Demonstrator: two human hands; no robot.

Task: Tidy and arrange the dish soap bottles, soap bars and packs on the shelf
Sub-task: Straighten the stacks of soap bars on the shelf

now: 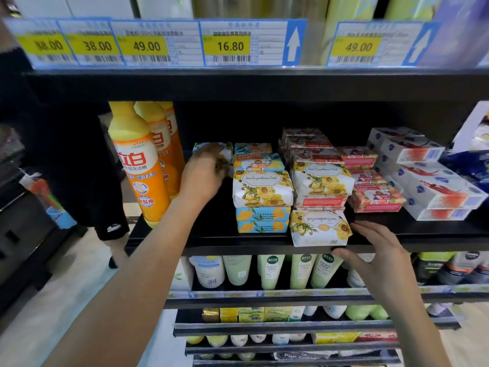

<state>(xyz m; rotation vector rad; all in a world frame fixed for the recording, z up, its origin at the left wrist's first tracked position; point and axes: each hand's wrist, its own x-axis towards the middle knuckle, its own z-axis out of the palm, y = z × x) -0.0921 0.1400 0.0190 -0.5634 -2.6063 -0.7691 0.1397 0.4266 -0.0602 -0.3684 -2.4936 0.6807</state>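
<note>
Reaching into the left bay of the shelf (211,243): left hand (203,172), fingers curled over a blue-flowered soap bar (211,150) at the back. Motion blur there, so I cannot tell if they pinch it or only touch it.

Right hand (375,250): fingers straight and spread, holding nothing, thumb at the shelf lip just beside a yellow-flowered soap bar (320,229) that lies at the very front edge.

Outward: mixed stack of soap bars (262,192) just right of the left hand; orange dish soap bottles (140,165) upright just left of that wrist; red packs (370,181) and white boxes (428,178) further right, in loose, skewed piles.

Risks, as judged:
- Drawing the back bar out could brush the mixed stack; its layers are uneven and may slide.
- The wrist swinging left could tip the front bottle, which stands near the shelf end.
- A nudge from the right hand could push the front bar off the lip.
</note>
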